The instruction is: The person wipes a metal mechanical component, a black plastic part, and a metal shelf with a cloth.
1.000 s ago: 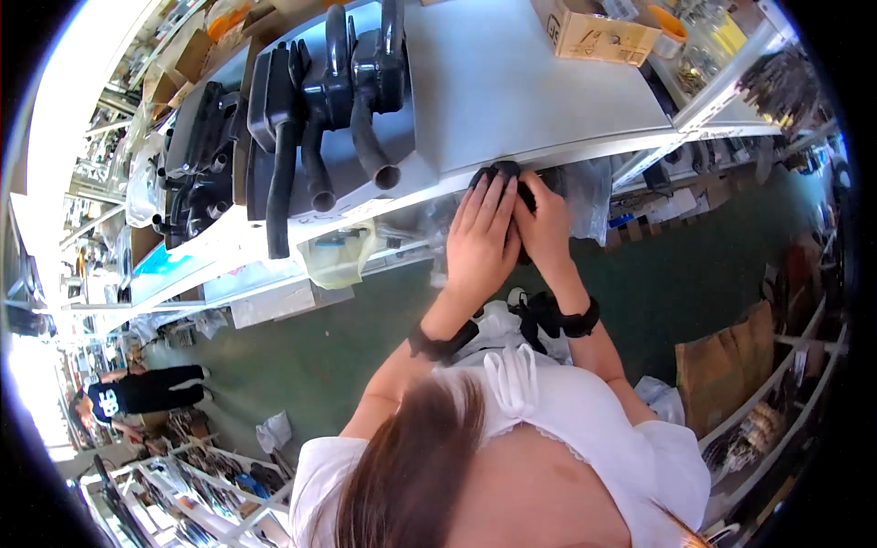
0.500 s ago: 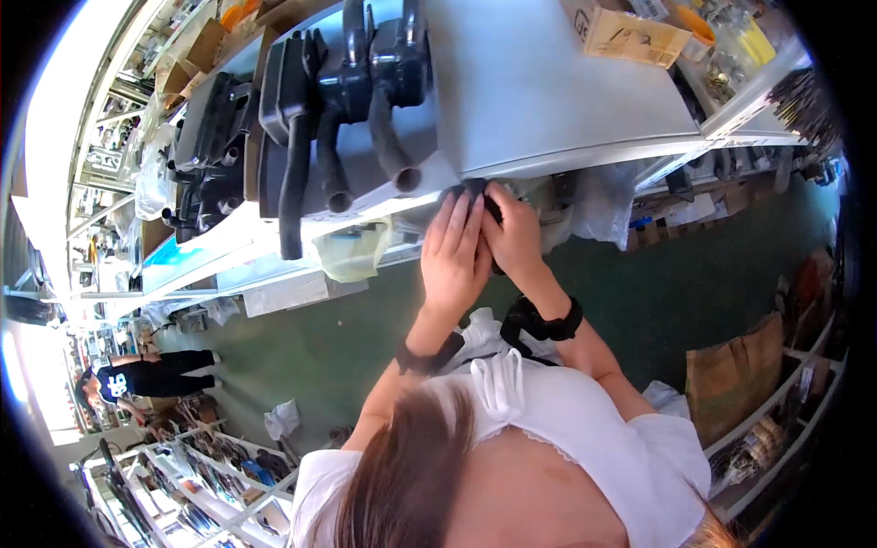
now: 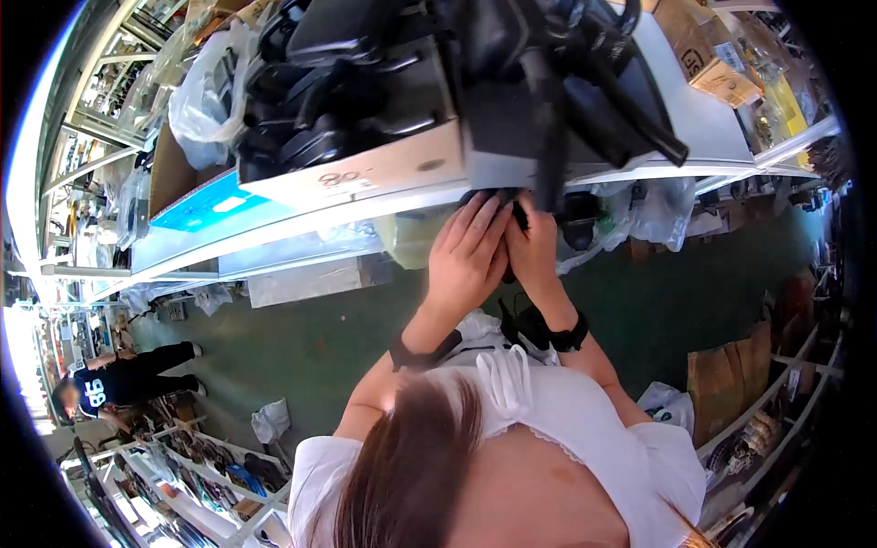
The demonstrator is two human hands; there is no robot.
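Just below the front edge of the upper shelf, my hands are side by side, close together and closed over a small black part (image 3: 520,216). My left hand (image 3: 468,251) lies over it with the fingers long and pressed together. The thumb and fingers of my right hand (image 3: 533,251) grip its right side. Most of the part is hidden behind my fingers, so its kind does not show. Right above my hands, black muffler-like boxes with bent pipes (image 3: 548,119) stand on the shelf, blurred, one pipe reaching down beside my right hand.
To the left stand a cardboard box of black moulded parts (image 3: 393,151) and a clear plastic bag (image 3: 206,96). The white shelf edge (image 3: 320,215) crosses in front of me. Another carton (image 3: 708,55) sits at right. A person (image 3: 128,379) stands far left by racks.
My body and view have shifted left along the shelf, bringing the box of black parts nearer. The muffler-like parts now appear farther right. Both hands stay together on the black part.
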